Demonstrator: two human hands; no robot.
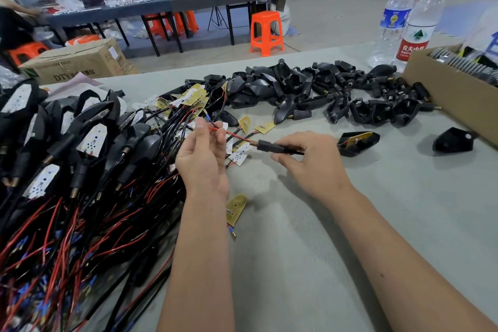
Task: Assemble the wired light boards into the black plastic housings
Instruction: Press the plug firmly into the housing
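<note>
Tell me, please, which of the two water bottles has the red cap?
The nearer bottle, with the red-and-white label, beside the cardboard box. The bottle behind it has a blue label and a pale cap.

Single head-worn view, wide-angle, looking forward and down onto the grey table (310,237) at close range; beyond the table's far edge, workshop floor and an orange stool (266,32).

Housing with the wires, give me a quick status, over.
Left hand pinches red wire. Right hand grips black housing stem, board seated. Loose board near left wrist.
</note>
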